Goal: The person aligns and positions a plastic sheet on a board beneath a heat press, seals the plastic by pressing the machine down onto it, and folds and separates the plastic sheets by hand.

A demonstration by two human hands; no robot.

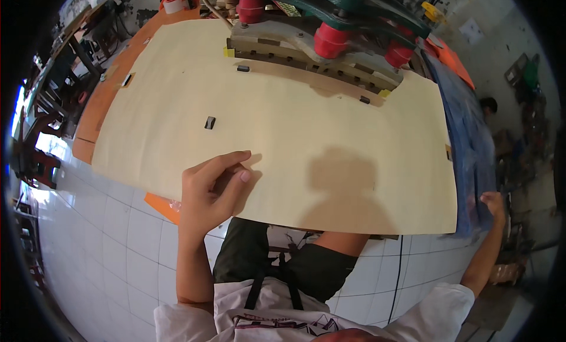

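A large cream sheet (283, 124) lies over the worktable in front of me. My left hand (215, 188) is over its near left part, thumb and index finger bent but apart, with nothing seen between them. Beyond the fingertips a small dark block (210, 122) rests on the sheet. Far out on the right, my right hand (493, 203) is at the edge of a blue plastic sheet (469, 147), its fingers looking curled; what they grip, if anything, is too small to make out.
At the back stands a press (330, 17) with red cylindrical posts and a green frame, its plate over the sheet's far edge. Small black blocks (243, 68) lie near that plate. An orange-brown table edge (94, 121) shows at left. White floor tiles (118, 224) lie below.
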